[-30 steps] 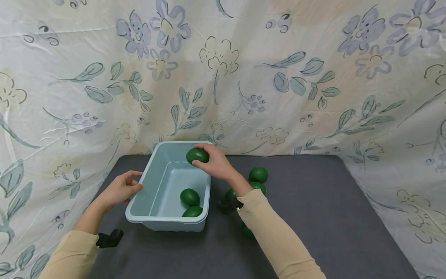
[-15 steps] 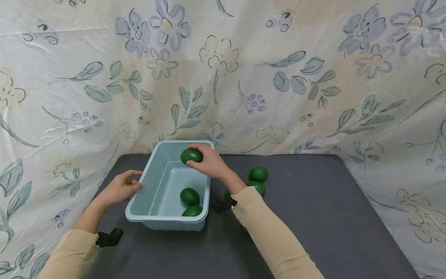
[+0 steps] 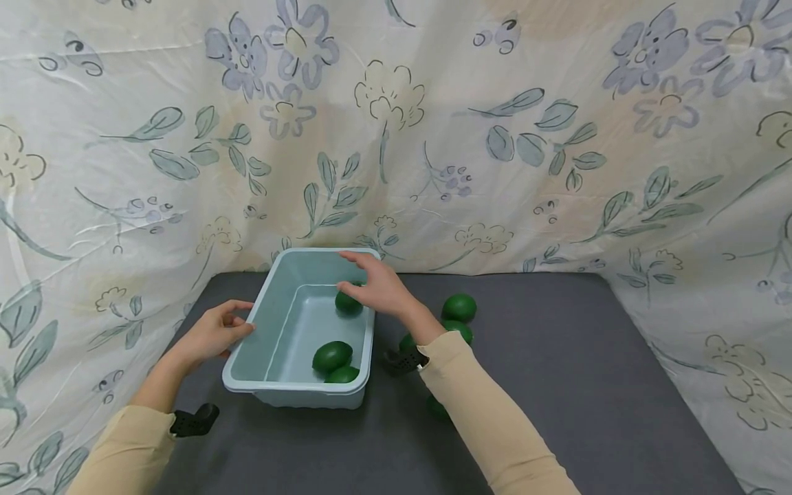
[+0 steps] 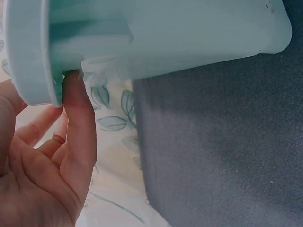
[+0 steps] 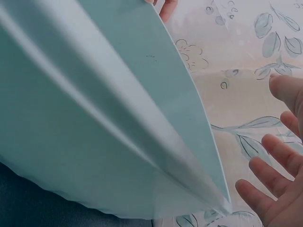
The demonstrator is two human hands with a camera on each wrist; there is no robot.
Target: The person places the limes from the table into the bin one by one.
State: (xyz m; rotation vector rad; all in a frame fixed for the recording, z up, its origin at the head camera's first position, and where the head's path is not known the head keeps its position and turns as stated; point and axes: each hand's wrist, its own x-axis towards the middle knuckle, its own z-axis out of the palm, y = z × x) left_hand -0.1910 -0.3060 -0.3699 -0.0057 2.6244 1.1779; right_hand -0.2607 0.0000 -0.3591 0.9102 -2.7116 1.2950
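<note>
My left hand [image 3: 213,333] pinches the left rim of a pale blue-green plastic tub [image 3: 293,388]; in the left wrist view one finger [image 4: 79,118] hooks under its lip. Over the tub's far right corner is my right hand [image 3: 382,289], fingers spread and holding nothing. Just below it, partly hidden by the thumb, a dark green avocado [image 3: 348,304] is inside the tub. Two more avocados, one [image 3: 332,357] overlapping the other [image 3: 343,375], lie at the near right end. The right wrist view shows the spread fingers [image 5: 272,177] beside the tub wall [image 5: 94,142].
Right of the tub, several loose avocados lie on the dark grey table [image 3: 557,378]: one [image 3: 459,307] at the back, another [image 3: 458,331] just before it, others partly behind the right forearm [image 3: 489,419]. A flowered cloth [image 3: 433,137] hangs behind and at both sides.
My right hand has moved slightly left, then let go of its avocado, which is now lower in the tub. One near avocado has shifted slightly left. The left hand has stayed put.
</note>
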